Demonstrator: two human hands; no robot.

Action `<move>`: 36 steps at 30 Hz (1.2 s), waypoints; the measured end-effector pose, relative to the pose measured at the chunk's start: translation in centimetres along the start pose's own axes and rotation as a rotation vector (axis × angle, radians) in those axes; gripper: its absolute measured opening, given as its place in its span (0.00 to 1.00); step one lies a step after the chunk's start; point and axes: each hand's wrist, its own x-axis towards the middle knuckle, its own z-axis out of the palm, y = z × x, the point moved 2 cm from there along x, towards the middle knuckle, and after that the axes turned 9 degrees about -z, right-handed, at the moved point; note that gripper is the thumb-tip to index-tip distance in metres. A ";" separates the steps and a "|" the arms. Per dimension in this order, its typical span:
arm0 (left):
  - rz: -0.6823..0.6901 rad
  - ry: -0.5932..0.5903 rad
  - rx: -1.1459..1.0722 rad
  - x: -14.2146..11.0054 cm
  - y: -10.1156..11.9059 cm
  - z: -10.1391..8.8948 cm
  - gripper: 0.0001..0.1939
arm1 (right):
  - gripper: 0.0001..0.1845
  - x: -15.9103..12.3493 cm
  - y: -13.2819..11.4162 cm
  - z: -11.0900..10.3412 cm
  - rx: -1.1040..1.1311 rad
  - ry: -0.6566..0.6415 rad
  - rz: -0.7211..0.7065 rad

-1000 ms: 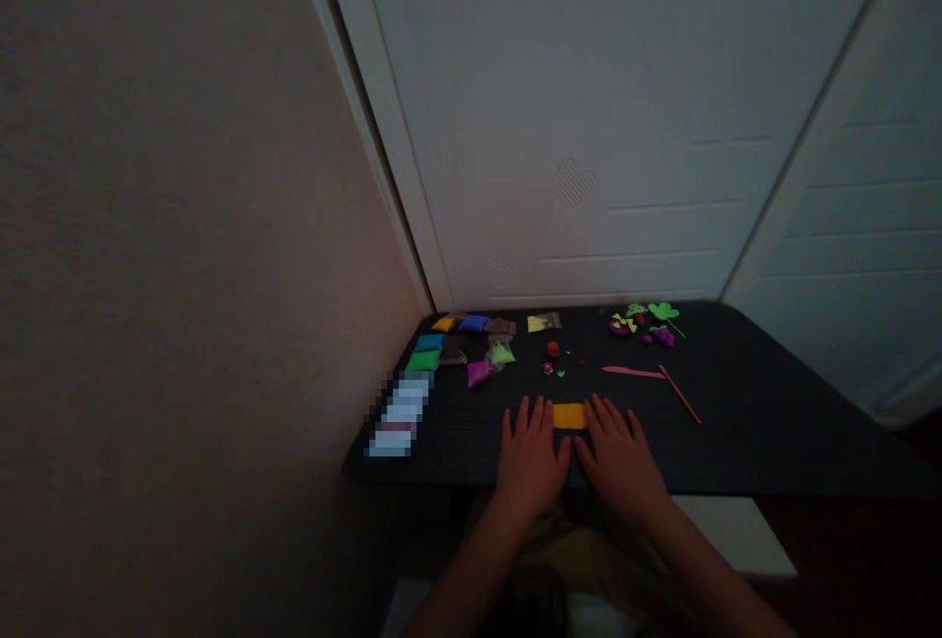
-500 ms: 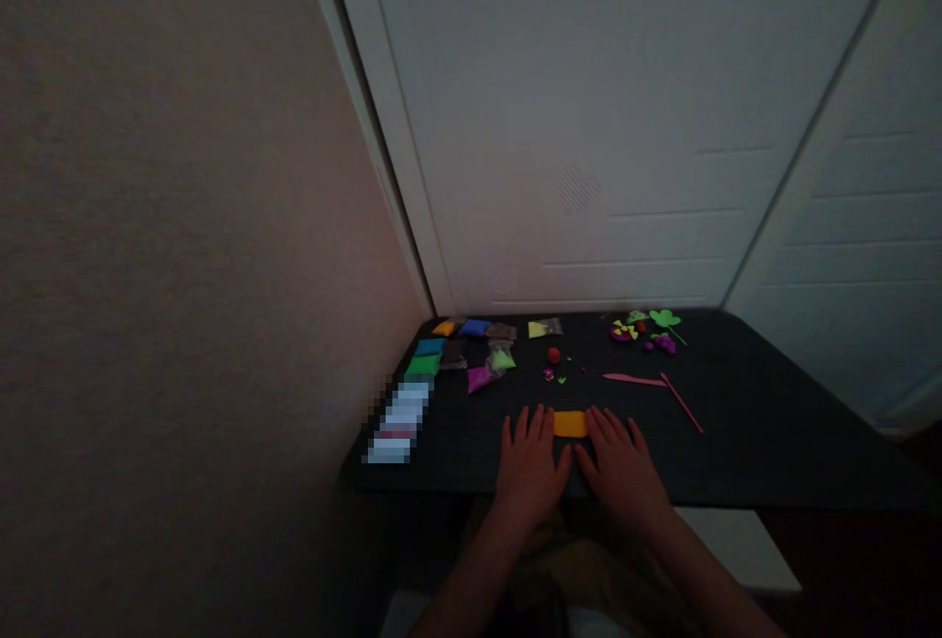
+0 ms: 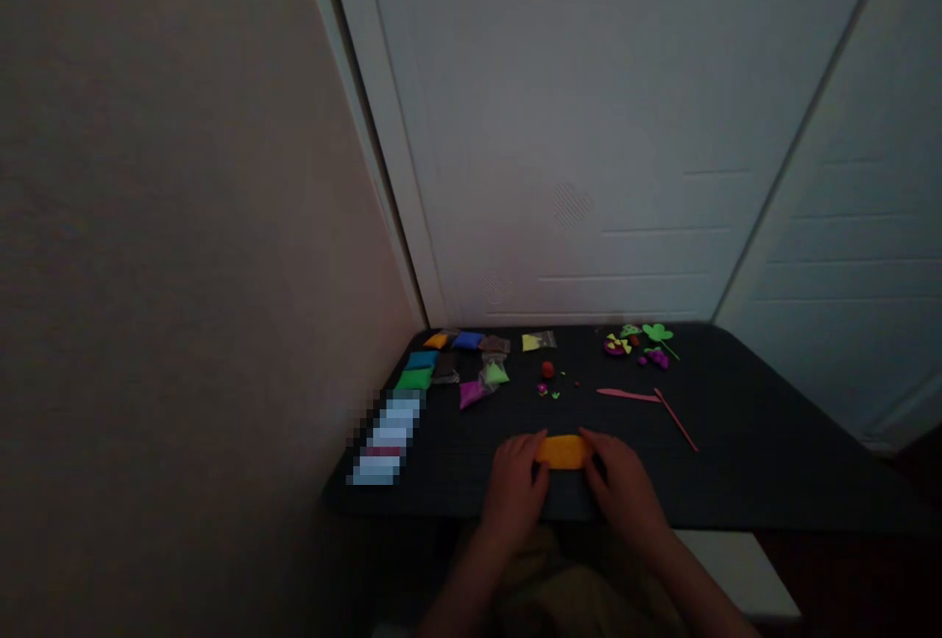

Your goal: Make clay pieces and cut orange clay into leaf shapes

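Note:
A flat orange piece of modelling clay [image 3: 563, 452] lies lengthwise between my hands near the table's front edge. My left hand [image 3: 515, 481] pinches its left end, thumb below and fingers curled above. At the right end, my right hand [image 3: 622, 481] grips it the same way. Just beyond are a red clay ball [image 3: 548, 370], a small purple clay piece [image 3: 543, 389] and tiny green bits [image 3: 555, 395]. To the right, a pink modelling knife [image 3: 628, 395] touches a thin pink stick [image 3: 675, 419].
Several clay packets, such as a green packet [image 3: 413, 379] and a purple packet [image 3: 475, 393], lie on the dark table [image 3: 765, 442] at left. Shaped clay pieces, including a green clover [image 3: 657, 333] and a purple cluster [image 3: 658, 358], sit at back right. Walls border the left and back.
My fingers, stretched flat over the clay's ends before, are now curled around them. The orange clay looks a little wider. The view has tilted up slightly.

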 end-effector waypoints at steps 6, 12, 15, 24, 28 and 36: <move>-0.081 -0.035 -0.194 0.6 -0.8 -0.4 0.18 | 0.18 -0.1 0.6 -0.5 0.197 0.028 0.048; -0.081 -0.055 -0.327 0.7 -0.7 -1.0 0.09 | 0.13 -0.2 0.3 -1.3 0.327 0.062 0.083; -0.077 -0.038 -0.361 0.7 -0.7 -1.2 0.08 | 0.13 -0.2 0.4 -1.6 0.350 0.094 0.096; -0.061 0.069 -0.405 0.7 -1.0 -1.5 0.08 | 0.16 -0.2 0.1 -1.9 0.360 0.110 0.141; -0.055 0.049 -0.361 0.4 -0.9 -1.5 0.10 | 0.18 -0.2 -0.1 -2.3 0.339 0.087 0.134; -0.013 -0.008 -0.148 0.1 -0.5 -1.1 0.15 | 0.18 0.4 0.8 -2.7 0.127 -0.023 0.112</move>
